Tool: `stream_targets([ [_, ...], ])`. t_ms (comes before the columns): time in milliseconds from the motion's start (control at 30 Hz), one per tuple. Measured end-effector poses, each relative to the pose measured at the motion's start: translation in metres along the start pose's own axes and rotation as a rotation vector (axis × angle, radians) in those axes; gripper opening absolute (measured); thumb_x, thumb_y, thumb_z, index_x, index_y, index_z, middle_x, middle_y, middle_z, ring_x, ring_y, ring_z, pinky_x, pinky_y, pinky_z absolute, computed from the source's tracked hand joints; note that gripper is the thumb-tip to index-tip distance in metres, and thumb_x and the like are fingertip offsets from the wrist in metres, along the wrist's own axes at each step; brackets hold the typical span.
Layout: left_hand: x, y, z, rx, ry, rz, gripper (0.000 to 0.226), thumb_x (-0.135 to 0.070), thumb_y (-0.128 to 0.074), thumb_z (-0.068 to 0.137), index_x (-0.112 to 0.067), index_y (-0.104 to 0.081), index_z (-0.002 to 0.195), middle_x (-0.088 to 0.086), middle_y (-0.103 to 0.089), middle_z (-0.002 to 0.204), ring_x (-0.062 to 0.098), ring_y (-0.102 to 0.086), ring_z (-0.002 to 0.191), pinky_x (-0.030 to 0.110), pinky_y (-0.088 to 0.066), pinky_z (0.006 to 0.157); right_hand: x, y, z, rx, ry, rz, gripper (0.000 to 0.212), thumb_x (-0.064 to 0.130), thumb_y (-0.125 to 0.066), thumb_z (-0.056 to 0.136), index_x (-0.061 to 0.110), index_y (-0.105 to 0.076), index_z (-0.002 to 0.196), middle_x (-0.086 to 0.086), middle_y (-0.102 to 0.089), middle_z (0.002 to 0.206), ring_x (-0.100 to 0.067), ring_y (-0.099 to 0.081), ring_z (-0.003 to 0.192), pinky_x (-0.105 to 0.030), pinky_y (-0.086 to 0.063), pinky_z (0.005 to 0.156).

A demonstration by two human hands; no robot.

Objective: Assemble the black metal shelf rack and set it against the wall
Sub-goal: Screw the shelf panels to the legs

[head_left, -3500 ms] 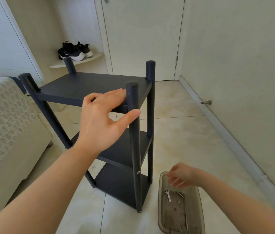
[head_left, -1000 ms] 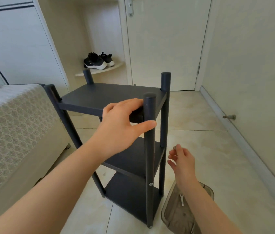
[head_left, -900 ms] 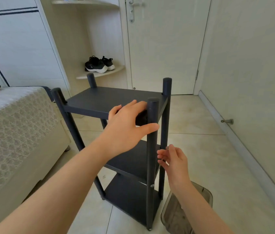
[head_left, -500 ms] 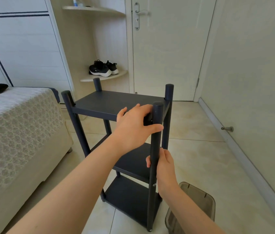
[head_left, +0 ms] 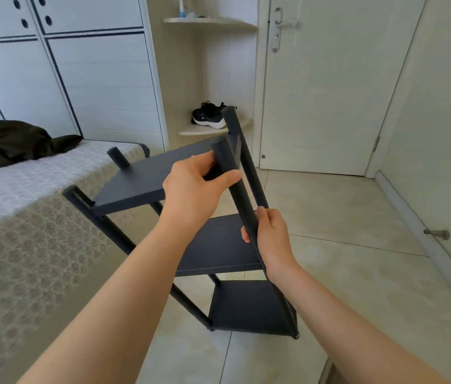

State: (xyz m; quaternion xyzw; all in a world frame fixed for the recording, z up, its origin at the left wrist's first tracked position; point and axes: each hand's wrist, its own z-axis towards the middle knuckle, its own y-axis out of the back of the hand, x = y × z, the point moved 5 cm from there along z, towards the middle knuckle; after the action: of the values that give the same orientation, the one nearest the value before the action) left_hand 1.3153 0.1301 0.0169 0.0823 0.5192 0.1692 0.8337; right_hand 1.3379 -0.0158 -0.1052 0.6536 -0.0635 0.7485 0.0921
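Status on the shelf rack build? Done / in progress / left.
Done: the black shelf rack looks assembled, three shelves on four posts. In hand: the left hand grips the near post at its top, the right hand grips it lower, and the rack leans toward the bed. Left: set it against the wall; it is out on the tiled floor.

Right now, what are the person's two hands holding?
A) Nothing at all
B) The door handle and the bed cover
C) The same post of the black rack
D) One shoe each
C: the left hand grips the near post by its top, and the right hand grips that same post lower down.
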Motion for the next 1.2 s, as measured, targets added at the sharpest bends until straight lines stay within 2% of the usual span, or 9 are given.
stream_targets([
  [133, 0.017, 0.029, 0.001, -0.103, 0.066, -0.136, 0.023, -0.026, -0.080, 0.085, -0.045, -0.070, 0.094, -0.029, -0.072, 0.092, -0.011, -0.066, 0.096, 0.021, -0.049, 0.089, 0.013, -0.023, 0.008, 0.051, 0.021, -0.009, 0.022, 0.028, -0.033, 0.107, 0.015, -0.050, 0.102, 0.001, -0.058, 0.058, -0.003, -0.053, 0.049, -0.008, -0.044, 0.050],
  [367, 0.043, 0.063, -0.007, -0.237, 0.131, -0.311, 0.028, -0.017, -0.080, 0.085, -0.043, -0.069, 0.090, -0.031, -0.073, 0.090, -0.013, -0.066, 0.097, 0.011, -0.046, 0.082, 0.028, -0.053, 0.017, 0.151, 0.010, -0.146, 0.032, 0.028, -0.032, 0.107, 0.003, -0.052, 0.112, -0.008, -0.061, 0.068, -0.001, -0.055, 0.046, -0.005, -0.041, 0.048],
  [467, 0.053, 0.070, -0.011, -0.267, 0.164, -0.380, 0.029, -0.013, -0.080, 0.084, -0.040, -0.071, 0.090, -0.026, -0.075, 0.092, -0.010, -0.068, 0.096, 0.014, -0.047, 0.085, 0.033, -0.057, 0.018, 0.185, 0.029, -0.228, 0.034, 0.027, -0.032, 0.107, 0.001, -0.053, 0.112, -0.006, -0.062, 0.065, -0.001, -0.056, 0.047, -0.004, -0.041, 0.050],
  [667, 0.082, 0.076, -0.026, -0.275, 0.328, -0.467, 0.027, -0.013, -0.078, 0.085, -0.021, -0.076, 0.111, -0.015, -0.077, 0.098, -0.002, -0.070, 0.098, 0.020, -0.051, 0.094, 0.028, -0.060, 0.013, 0.237, 0.050, -0.380, 0.027, 0.028, -0.034, 0.107, 0.007, -0.051, 0.110, -0.005, -0.064, 0.068, 0.001, -0.055, 0.049, -0.005, -0.042, 0.053],
  [767, 0.104, 0.081, -0.032, -0.264, 0.412, -0.498, 0.023, -0.015, -0.077, 0.086, -0.021, -0.076, 0.108, -0.014, -0.078, 0.092, -0.001, -0.072, 0.091, 0.024, -0.052, 0.093, 0.019, -0.064, 0.012, 0.259, 0.070, -0.469, 0.023, 0.032, -0.035, 0.106, 0.014, -0.050, 0.108, -0.003, -0.066, 0.070, -0.003, -0.059, 0.058, -0.015, -0.047, 0.061],
  [833, 0.124, 0.080, -0.038, -0.231, 0.481, -0.515, 0.020, -0.018, -0.077, 0.086, -0.022, -0.076, 0.106, -0.012, -0.078, 0.090, 0.003, -0.073, 0.087, 0.027, -0.052, 0.090, 0.008, -0.065, 0.014, 0.265, 0.093, -0.538, 0.023, 0.036, -0.035, 0.105, 0.018, -0.049, 0.107, -0.003, -0.069, 0.072, -0.011, -0.063, 0.069, -0.031, -0.053, 0.072],
  [900, 0.147, 0.077, -0.049, -0.200, 0.549, -0.534, 0.021, -0.020, -0.077, 0.085, -0.021, -0.076, 0.106, -0.007, -0.079, 0.094, 0.013, -0.073, 0.096, 0.032, -0.052, 0.092, -0.009, -0.066, 0.013, 0.275, 0.092, -0.599, 0.023, 0.038, -0.036, 0.105, 0.020, -0.049, 0.109, -0.003, -0.070, 0.076, -0.014, -0.066, 0.075, -0.040, -0.056, 0.081],
  [1067, 0.206, 0.066, -0.087, -0.195, 0.652, -0.568, 0.028, -0.023, -0.077, 0.081, -0.019, -0.076, 0.109, -0.003, -0.078, 0.105, 0.017, -0.068, 0.110, 0.037, -0.047, 0.104, -0.050, -0.073, 0.005, 0.329, 0.053, -0.708, 0.018, 0.036, -0.038, 0.104, 0.023, -0.048, 0.110, 0.002, -0.066, 0.083, -0.010, -0.067, 0.080, -0.048, -0.049, 0.099],
  [1200, 0.244, 0.056, -0.107, -0.193, 0.702, -0.593, 0.041, -0.033, -0.077, 0.068, -0.021, -0.076, 0.107, -0.003, -0.078, 0.104, 0.013, -0.072, 0.102, 0.030, -0.050, 0.093, -0.077, -0.079, 0.000, 0.391, 0.046, -0.781, 0.013, 0.033, -0.037, 0.105, 0.024, -0.046, 0.107, 0.003, -0.065, 0.081, -0.011, -0.065, 0.084, -0.049, -0.043, 0.104],
])
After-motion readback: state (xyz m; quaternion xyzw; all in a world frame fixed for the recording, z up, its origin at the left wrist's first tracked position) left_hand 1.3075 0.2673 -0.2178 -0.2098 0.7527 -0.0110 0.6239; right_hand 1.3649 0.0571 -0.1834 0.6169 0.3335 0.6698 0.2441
